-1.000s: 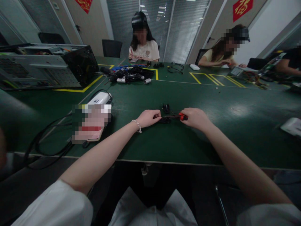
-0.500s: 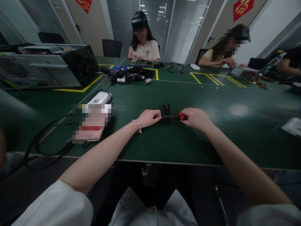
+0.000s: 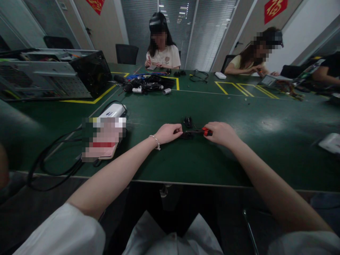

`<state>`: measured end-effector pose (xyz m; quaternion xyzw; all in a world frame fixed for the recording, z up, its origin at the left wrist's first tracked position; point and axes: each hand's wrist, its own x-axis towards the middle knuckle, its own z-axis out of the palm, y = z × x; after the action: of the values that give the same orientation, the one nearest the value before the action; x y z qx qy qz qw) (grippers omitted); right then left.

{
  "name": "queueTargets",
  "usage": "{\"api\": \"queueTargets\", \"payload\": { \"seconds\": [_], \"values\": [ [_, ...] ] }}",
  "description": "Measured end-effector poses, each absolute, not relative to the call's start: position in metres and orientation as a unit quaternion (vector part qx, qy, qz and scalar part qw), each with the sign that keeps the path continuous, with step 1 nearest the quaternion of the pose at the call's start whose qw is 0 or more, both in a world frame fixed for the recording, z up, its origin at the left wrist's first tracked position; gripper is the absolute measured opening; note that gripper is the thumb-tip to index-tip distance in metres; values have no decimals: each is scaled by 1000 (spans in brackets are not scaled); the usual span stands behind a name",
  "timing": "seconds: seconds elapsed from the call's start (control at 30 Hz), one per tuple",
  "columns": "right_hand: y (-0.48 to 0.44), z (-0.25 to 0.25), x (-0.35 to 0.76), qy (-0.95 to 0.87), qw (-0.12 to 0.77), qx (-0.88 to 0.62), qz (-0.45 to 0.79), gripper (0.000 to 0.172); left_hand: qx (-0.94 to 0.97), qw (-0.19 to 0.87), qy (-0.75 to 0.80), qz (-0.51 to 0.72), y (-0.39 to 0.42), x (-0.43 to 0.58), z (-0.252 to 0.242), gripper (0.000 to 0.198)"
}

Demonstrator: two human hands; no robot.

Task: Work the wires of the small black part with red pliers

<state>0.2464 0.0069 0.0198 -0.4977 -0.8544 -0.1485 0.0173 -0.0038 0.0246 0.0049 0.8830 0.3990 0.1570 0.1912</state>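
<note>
My right hand (image 3: 221, 132) is closed round the red handles of a pair of pliers (image 3: 205, 131), whose dark jaws point left. Near the jaw tips, my left hand (image 3: 170, 133) is pinched on a small black part (image 3: 188, 135), which is too dark and small to name. The jaws reach this part, but whether they grip it I cannot tell. Just beyond the pliers a second small black piece (image 3: 188, 122) lies on the green table (image 3: 202, 163).
To my left are a phone (image 3: 106, 150), a white power bank (image 3: 113, 110) and looped black cable (image 3: 50, 170). An open computer case (image 3: 53, 76) stands far left. Tools and cables (image 3: 146, 83) lie in a pile ahead. Co-workers sit across the table. A white device (image 3: 330, 143) is at right.
Both hands and the pliers stay nearly in place, with only a very slight shift of the whole view. The co-worker opposite has moved a hand a little.
</note>
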Motion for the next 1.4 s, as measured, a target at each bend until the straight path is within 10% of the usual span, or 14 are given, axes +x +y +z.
{"api": "queueTargets", "payload": {
  "seconds": [1.4],
  "values": [
    [6, 23, 245, -858, 16, -498, -123, 22, 883, 197, 399, 151, 23, -4, 7, 15]
  ]
}}
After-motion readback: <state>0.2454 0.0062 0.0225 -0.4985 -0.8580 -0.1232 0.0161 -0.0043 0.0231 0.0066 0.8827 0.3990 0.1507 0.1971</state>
